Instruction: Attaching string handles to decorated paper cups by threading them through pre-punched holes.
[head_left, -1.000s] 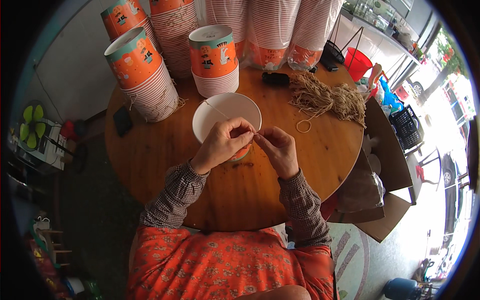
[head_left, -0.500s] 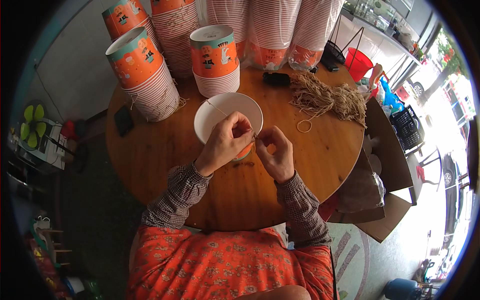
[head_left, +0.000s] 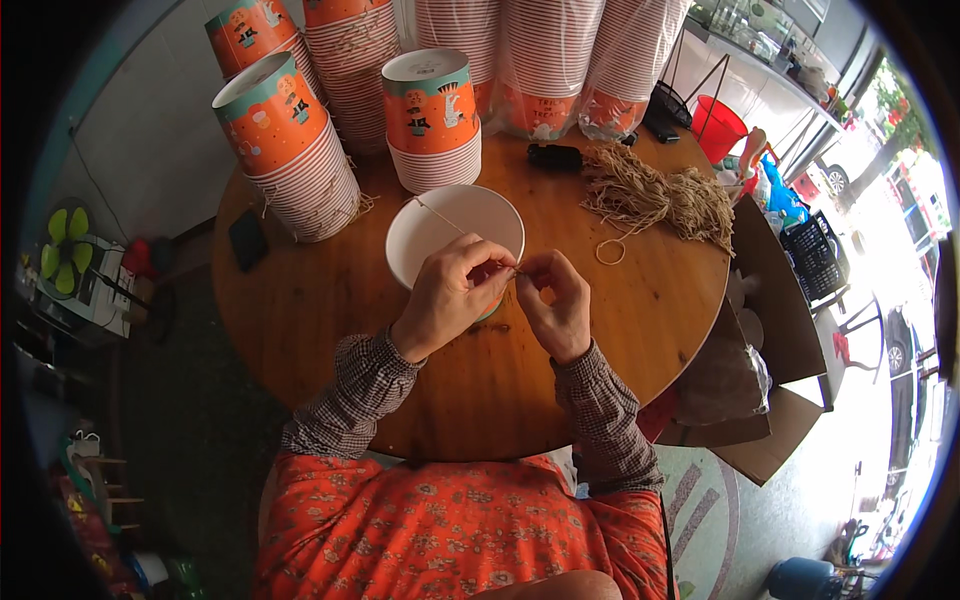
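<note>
Both hands were pinched shut on a thin twine string (head_left: pixel 440 214) at the near rim of the white paper bucket (head_left: pixel 455 232); left hand (head_left: pixel 450 297) sat over the rim, right hand (head_left: pixel 556 300) just beside, with the string running up-left across the opening, away from both grips

— What's that under your fingers?

— A thin strand of straw-coloured twine (head_left: pixel 440 214), dry and fibrous. My left hand (head_left: pixel 452 296) and right hand (head_left: pixel 556 302) pinch it over a paper bowl (head_left: pixel 440 232), matt white inside.

— And the table?

— Wooden table (head_left: pixel 330 330), warm brown, smooth with a soft sheen. The heap of twine (head_left: pixel 655 195) on it looks rough and frayed.

— Those stacks?

— Paper cups (head_left: pixel 432 120), printed orange and teal, ribbed along the nested rims; the far stacks (head_left: pixel 560 60) sit in glossy clear plastic wrap. My sleeves (head_left: pixel 365 385) are checked woven cloth – matt.
</note>
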